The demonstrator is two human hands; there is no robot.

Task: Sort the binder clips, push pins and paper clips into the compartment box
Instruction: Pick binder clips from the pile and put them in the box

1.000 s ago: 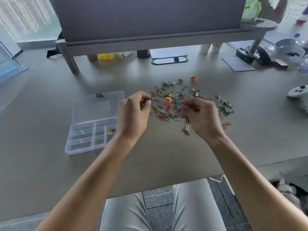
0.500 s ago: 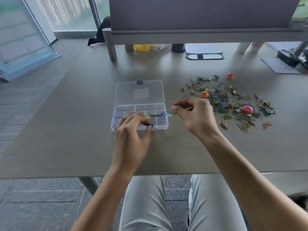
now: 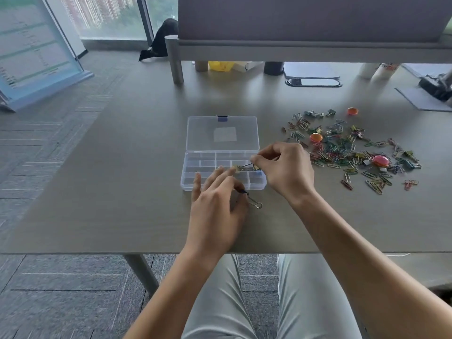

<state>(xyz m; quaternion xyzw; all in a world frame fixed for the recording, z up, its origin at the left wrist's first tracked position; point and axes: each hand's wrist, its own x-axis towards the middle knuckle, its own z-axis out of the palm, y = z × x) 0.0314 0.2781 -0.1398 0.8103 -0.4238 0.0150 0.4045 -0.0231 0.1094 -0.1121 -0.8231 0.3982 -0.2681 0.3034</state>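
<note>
A clear compartment box (image 3: 195, 184) lies open on the table, lid (image 3: 221, 133) folded back. My left hand (image 3: 215, 206) hovers at the box's front edge, thumb and forefinger pinching a dark blue binder clip (image 3: 252, 200) whose wire handle hangs over the table. My right hand (image 3: 286, 167) is over the box's right side, holding a small binder clip (image 3: 245, 167) above a compartment. A yellowish clip lies in that same area of the box. To the right sprawls a pile of coloured paper clips and binder clips (image 3: 342, 148) with round push pins (image 3: 316, 137).
A grey desk divider (image 3: 305, 20) on metal legs spans the back of the table. A cable slot (image 3: 313, 82), cups and a black device (image 3: 435, 86) lie beyond the pile. The table's front edge runs just below my wrists; my knees are under it.
Both hands left the pile and came to the box, each carrying a clip. The view swung left, so the box now sits in the middle. Since half a second ago the hands barely moved.
</note>
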